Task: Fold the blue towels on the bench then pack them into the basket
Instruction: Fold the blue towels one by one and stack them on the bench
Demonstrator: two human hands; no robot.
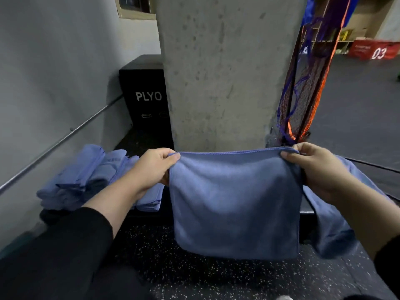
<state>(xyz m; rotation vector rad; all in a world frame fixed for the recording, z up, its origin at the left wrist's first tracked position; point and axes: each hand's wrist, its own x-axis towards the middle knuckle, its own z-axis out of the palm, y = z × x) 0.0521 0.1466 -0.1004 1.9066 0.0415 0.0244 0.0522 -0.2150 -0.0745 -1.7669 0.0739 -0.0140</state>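
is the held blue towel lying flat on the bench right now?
No. The blue microfibre towel hangs in the air, pinched at its top corners by the left hand and right hand.

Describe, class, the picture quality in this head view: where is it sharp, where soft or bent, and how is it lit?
Head view: the held towel and both hands, left and right, look sharp; the folded pile is softer; the wall rail slants with wide-angle stretch; lighting is dim and even, without glare.

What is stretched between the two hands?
A blue towel, pinched at its top corners by the left hand and right hand, in the head view.
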